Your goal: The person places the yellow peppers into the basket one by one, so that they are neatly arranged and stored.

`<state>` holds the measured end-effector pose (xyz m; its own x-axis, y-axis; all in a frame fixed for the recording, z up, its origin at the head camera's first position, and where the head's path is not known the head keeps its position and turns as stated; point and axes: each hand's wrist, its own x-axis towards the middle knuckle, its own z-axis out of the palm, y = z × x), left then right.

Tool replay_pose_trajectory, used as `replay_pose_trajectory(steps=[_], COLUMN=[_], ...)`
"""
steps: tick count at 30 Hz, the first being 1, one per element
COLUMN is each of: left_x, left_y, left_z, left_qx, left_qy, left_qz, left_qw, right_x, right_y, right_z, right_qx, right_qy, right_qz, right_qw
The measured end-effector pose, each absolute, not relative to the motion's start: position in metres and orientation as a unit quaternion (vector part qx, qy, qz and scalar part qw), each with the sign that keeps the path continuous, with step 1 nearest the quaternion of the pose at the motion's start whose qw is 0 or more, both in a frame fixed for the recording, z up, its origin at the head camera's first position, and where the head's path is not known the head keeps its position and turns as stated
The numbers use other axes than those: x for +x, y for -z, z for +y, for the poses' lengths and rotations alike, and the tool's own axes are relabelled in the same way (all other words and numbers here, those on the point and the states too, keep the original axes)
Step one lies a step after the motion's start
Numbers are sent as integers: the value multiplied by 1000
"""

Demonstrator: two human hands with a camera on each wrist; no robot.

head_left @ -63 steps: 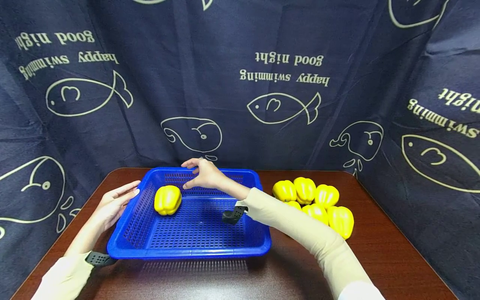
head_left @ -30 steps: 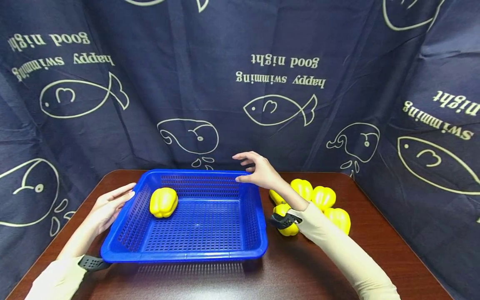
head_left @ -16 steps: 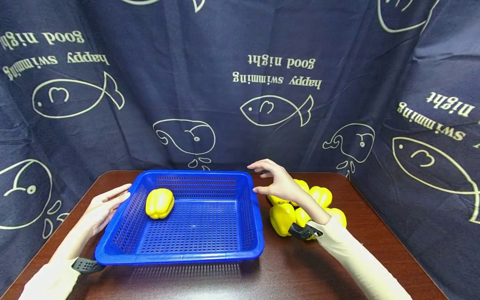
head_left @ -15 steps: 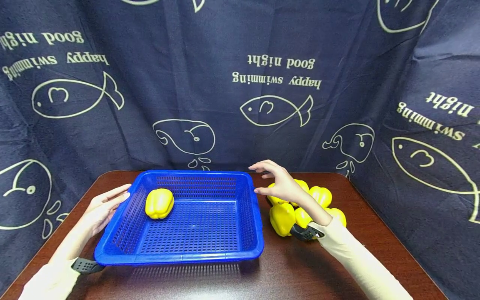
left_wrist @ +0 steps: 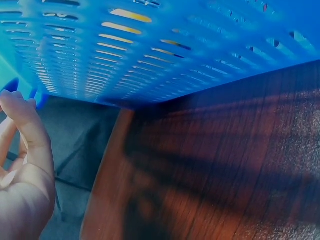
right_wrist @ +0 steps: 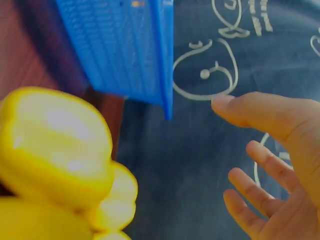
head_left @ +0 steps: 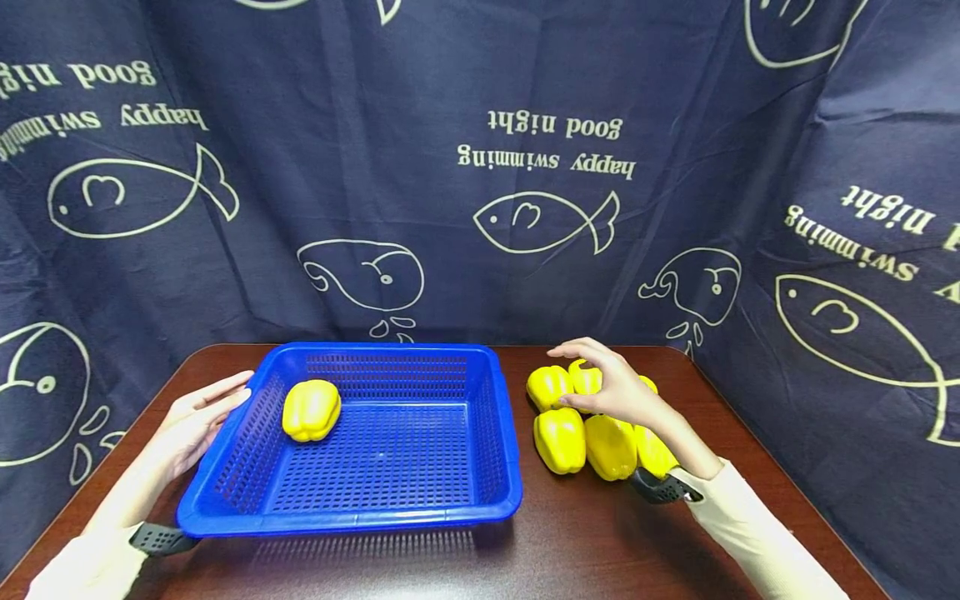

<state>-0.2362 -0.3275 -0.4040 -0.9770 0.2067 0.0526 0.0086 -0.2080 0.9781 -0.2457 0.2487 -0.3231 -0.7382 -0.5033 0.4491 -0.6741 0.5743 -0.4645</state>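
Head view: at nine o'clock from the right hand (head_left: 626, 392), its fingers released, a pepper (head_left: 546, 385) is seen close by.

The head view is bright and fairly crisp, lit from above: white highlights dot the yellow peppers (head_left: 558, 440) right of the blue basket (head_left: 352, 522), and pale glare lies on the table (head_left: 420, 575) in front of it, next to the basket's light-speckled shadow. The curtain (head_left: 420, 100) behind the basket looks duller. In the dimmer left wrist view, soft dark shadows spread beside the basket, their source hard to make out; in the right wrist view, the peppers nearest the lens, beside the basket, are blurred and washed out
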Motion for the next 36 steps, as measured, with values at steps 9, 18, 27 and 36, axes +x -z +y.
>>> replay_pose_trajectory(steps=[9,18,27,36], left_x=[-239,-238,-238,-238], left_y=[406,406,405,405], left_z=[-330,-330,-330,-329], left_qx=[96,99,97,83], left_qy=[-777,-771,-770,-770], left_qz=[618,626,626,629], left_qw=[71,72,72,75], right_x=[-243,-229,-220,-209], right_y=[339,362,385,404], right_z=[295,333,365,385], right_qx=[320,295,276,254], right_qy=[-310,-311,-364,-348], right_qz=[-880,-882,-871,-882], right_qw=[166,197,183,192])
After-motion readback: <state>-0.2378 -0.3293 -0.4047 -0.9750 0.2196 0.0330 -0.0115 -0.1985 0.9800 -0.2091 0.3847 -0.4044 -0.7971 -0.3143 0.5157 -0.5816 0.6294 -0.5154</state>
